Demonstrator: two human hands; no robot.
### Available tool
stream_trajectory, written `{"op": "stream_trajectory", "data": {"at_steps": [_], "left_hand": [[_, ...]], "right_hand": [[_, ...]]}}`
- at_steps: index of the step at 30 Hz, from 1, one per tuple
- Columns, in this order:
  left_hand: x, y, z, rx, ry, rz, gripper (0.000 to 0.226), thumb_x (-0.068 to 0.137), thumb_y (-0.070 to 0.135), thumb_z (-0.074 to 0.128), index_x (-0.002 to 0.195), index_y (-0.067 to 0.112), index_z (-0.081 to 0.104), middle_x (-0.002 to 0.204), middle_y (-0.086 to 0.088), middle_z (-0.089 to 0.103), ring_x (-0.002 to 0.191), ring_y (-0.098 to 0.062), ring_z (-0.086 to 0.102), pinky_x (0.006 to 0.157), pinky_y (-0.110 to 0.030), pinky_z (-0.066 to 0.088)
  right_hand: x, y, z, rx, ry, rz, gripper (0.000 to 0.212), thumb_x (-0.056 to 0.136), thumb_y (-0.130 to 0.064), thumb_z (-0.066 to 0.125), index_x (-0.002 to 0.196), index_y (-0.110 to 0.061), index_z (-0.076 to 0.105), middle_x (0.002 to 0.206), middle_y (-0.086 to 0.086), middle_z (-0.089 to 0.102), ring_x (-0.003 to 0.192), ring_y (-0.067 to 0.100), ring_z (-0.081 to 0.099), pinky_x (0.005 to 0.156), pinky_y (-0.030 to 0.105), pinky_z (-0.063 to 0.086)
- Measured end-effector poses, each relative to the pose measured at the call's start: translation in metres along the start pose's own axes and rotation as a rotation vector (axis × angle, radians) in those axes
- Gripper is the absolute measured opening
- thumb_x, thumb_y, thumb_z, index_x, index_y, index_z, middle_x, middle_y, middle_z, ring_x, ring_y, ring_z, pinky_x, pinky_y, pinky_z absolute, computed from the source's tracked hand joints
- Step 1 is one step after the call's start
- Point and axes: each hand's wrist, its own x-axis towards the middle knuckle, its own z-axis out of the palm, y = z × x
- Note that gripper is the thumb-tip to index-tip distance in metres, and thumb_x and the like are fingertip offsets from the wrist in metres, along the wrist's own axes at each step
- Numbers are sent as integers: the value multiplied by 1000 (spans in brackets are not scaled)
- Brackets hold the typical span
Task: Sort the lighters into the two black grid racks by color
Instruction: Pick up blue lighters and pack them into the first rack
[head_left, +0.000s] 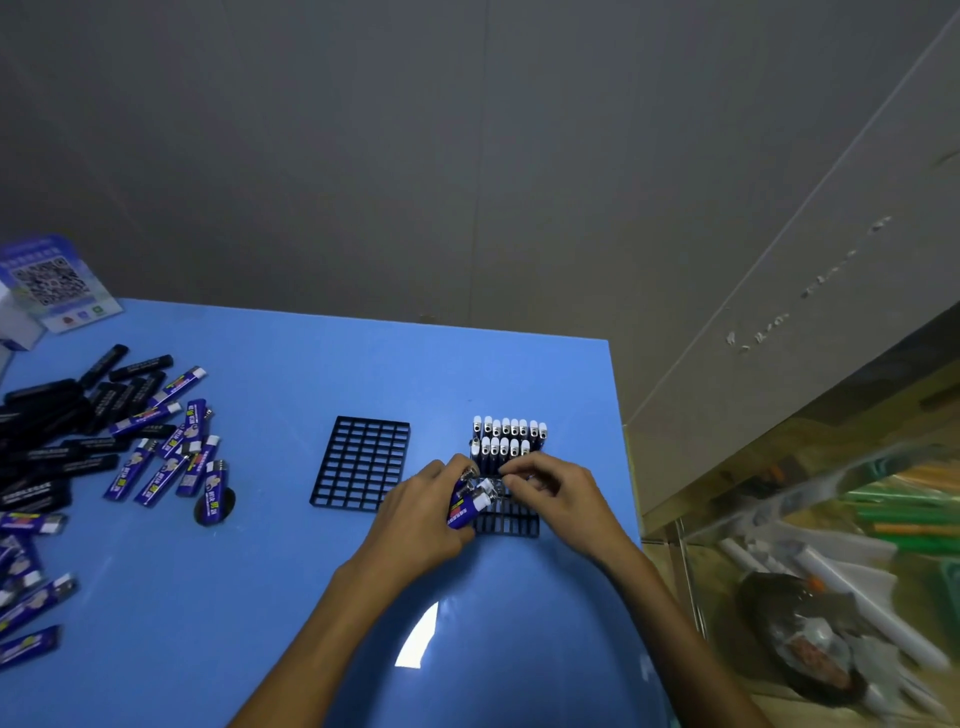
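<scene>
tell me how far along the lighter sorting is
Early on. The right rack has about two back rows of blue lighters standing in it; the left rack holds none. The left hand holds a few blue lighters while the right hand works at the rack. The mixed pile of black and blue remains.

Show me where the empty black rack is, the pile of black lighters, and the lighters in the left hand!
empty black rack (361, 463): head view, middle of its grid.
black lighters (57, 415): head view, middle of the pile.
blue lighters (464, 506): head view, blue body, gripped by the left hand (426, 512).
</scene>
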Motion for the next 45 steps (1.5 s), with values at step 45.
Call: {"op": "stream_trajectory", "data": {"at_steps": [45], "left_hand": [[-10, -2, 3, -4, -14, -26, 42, 77, 22, 66, 113, 31, 47, 96, 7, 56, 81, -16, 56, 67, -27, 48]], "right_hand": [[-5, 19, -44, 80, 194, 145, 10, 89, -2, 64, 98, -5, 68, 66, 11, 67, 57, 26, 67, 64, 32, 57]]}}
